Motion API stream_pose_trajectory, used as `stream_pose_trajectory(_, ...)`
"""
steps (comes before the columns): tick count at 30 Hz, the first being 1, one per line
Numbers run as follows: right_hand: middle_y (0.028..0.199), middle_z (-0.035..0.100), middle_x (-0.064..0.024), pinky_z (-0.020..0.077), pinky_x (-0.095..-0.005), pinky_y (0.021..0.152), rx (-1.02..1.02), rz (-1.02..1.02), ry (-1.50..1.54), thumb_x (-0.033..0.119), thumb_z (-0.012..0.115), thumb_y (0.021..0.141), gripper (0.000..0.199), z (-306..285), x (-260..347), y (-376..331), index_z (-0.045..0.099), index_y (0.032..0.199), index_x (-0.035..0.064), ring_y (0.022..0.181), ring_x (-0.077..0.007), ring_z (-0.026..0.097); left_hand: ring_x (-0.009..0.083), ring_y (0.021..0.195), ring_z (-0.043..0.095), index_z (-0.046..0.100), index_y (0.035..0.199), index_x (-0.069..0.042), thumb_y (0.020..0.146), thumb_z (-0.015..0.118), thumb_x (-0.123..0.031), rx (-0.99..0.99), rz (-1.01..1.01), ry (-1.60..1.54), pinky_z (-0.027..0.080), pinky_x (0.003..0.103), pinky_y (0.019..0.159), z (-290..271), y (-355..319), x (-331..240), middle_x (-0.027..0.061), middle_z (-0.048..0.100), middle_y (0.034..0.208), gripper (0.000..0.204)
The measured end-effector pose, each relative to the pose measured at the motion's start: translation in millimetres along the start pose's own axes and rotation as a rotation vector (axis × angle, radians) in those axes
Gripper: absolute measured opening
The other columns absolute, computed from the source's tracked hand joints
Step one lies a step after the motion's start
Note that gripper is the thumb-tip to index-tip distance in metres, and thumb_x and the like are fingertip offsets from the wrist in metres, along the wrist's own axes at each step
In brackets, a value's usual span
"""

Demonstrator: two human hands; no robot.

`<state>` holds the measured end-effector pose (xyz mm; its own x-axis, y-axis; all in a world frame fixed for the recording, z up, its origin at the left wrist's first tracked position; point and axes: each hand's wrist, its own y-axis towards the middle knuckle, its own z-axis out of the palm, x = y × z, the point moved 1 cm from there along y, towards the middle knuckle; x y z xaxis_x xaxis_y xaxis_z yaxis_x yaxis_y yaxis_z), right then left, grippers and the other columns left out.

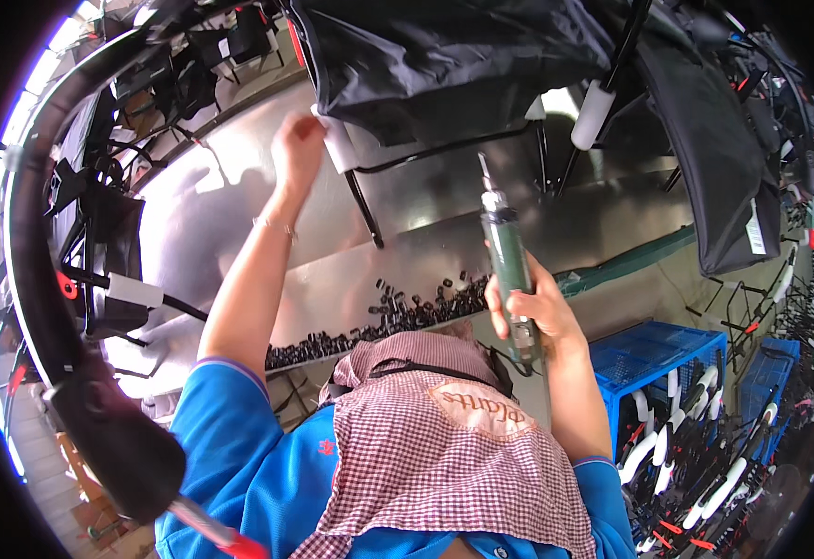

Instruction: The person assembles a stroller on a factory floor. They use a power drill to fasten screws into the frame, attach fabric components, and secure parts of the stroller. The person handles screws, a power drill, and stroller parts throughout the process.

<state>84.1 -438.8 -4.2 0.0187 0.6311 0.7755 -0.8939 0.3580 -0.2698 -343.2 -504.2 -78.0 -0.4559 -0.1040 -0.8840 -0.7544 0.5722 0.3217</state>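
In my view from far away, the metal table (211,238) lies in front of the person, and I take it for measuring every place. The right hand (542,303) is wrapped around the green electric screwdriver (509,256), and I see this grasp clearly. The screwdriver is at the near edge of the metal table, with its bit directed toward the far side of the table.

The left hand (298,149) is over the left part of the metal table, beside a white sleeve (337,144) on a black tube frame (444,154). Its fingers are bent and somewhat blurred, so I cannot tell if they grasp the sleeve or only touch it.

At the far side of the metal table I find the black fabric (463,65), and on its right part a 2nd white sleeve (594,116). Many small black parts (407,312) lie in a heap along the near edge of the table. Further to the right of the table hangs a folded black panel (714,177) with 1 white label. To the right of the table's near edge I notice a blue crate (654,359), and near it black rods with white sleeves and red ends.
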Motion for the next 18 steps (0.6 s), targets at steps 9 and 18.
stream_pose_trajectory(9, 0.074, 0.057, -0.0060, 0.0475, -0.0291, 0.047, -0.054, 0.265, -0.069, 0.027, 0.085, 0.067, 0.074, -54.0, -42.2, -39.6, 0.041, 0.123, 0.0033, 0.052, -0.0173, 0.059, 0.0170, 0.074, 0.065, 0.067, 0.085, -0.002, 0.075, 0.070, -0.001, 0.693, -0.193, 0.247, 0.053, 0.028, 0.069, 22.3, -212.3, -20.0, 0.0074, 0.064, 0.083, 0.011)
stream_pose_trajectory(18, 0.075, 0.056, -0.0076, 0.0496, -0.0288, 0.048, -0.026, 0.346, -0.112, 0.027, 0.085, 0.067, 0.082, -56.3, -48.8, -40.3, 0.037, 0.128, -0.0013, 0.052, -0.0179, 0.058, 0.0261, 0.084, 0.059, 0.064, 0.077, -0.006, 0.065, 0.069, -0.002, 0.789, 0.068, 0.374, 0.050, 0.036, 0.075, 32.4, -252.7, -24.7, 0.0060, 0.060, 0.084, 0.013)
